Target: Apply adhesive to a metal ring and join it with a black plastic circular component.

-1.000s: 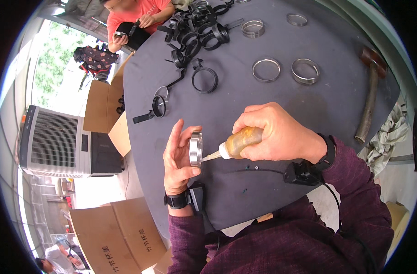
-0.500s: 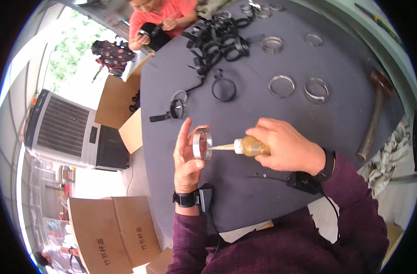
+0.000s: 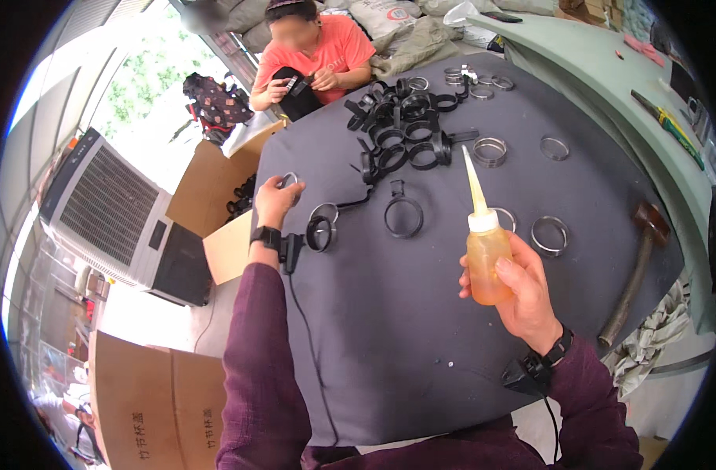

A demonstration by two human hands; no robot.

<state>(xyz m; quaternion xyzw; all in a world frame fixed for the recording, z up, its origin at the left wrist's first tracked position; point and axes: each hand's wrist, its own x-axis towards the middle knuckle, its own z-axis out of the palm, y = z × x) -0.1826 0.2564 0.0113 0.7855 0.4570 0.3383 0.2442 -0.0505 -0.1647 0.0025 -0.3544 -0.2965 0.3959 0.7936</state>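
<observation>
My left hand is at the table's left edge, its fingers closed round a metal ring. Beside it on the cloth lie a black ring with a tab and a thin metal ring. My right hand grips a squeeze bottle of amber liquid, its long narrow nozzle pointing up. The bottle partly hides another metal ring. To the right of that lies a wider metal ring. A single black ring with a tab rests between my hands.
Black rings lie heaped at the far side, with metal rings beside them. A hammer lies on the right edge. Across the table a person handles a black piece. Open carton and air cooler stand left.
My left hand has carried the metal ring from the near middle to the far left, away from the nozzle. The bottle has swung from lying sideways to upright. My view has shifted too.
</observation>
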